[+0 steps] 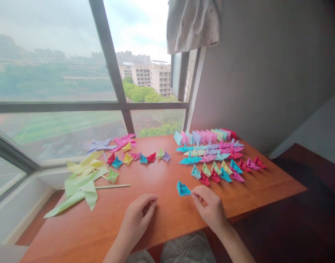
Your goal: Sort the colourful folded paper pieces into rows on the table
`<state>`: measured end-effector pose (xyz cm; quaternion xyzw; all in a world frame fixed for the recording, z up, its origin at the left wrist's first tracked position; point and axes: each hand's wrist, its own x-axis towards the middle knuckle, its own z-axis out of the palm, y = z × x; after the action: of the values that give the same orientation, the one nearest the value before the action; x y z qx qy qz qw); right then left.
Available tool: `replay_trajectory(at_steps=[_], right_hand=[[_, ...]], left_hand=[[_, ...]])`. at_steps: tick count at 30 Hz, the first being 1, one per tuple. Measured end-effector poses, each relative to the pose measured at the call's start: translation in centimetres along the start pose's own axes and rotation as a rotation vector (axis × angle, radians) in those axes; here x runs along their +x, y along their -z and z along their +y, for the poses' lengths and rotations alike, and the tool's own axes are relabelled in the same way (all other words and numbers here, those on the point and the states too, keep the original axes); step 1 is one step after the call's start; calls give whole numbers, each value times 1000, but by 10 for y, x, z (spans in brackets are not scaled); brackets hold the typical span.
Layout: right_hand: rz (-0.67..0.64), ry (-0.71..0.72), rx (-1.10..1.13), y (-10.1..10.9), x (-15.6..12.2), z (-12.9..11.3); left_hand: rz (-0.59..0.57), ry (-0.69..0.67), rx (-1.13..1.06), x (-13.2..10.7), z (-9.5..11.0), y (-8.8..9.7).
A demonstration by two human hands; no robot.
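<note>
Head view: the right hand (211, 210) rests on the wooden table (170, 215) with thumb and forefinger drawn narrow, pinching the near end of a blue paper boat (183, 189) that lies just off its fingertips, to their left; the boat sits flat on the table, apart from the other pieces. The left hand (138, 213) lies well to the left of the boat, fingers curled under; whether it encloses anything cannot be told.

Beyond the right hand's knuckles runs a row of small paper boats (216, 174) in several colours; farther out lie paper cranes (211, 151) and, behind them, a line of upright folded pieces (205, 136). Beyond the left hand sits a scatter of small folded shapes (140, 157); to its far left lie a green paper pinwheel (80, 188) on a stick and a yellow pinwheel (87, 164).

Judged from this layout, most folding appears complete; the blue boat looks finished in form but has not yet joined the row.
</note>
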<state>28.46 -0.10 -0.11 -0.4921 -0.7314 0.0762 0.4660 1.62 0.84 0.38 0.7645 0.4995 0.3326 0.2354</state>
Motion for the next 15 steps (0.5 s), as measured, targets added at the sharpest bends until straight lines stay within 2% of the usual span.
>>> replay_trajectory(at_steps=[2, 5, 10, 12, 15], right_hand=[[59, -20, -73, 23, -2, 10], [172, -35, -251, 70, -4, 31], [349, -120, -593, 146, -13, 82], [345, -166, -664, 163, -21, 103], [290, -226, -722, 175, -32, 129]], left_hand=[[-8, 8, 1, -1, 0, 0], [-36, 7, 15, 1, 4, -1], [-42, 5, 1, 1, 6, 0], [-50, 6, -2, 1, 5, 0], [-61, 12, -3, 0, 4, 0]])
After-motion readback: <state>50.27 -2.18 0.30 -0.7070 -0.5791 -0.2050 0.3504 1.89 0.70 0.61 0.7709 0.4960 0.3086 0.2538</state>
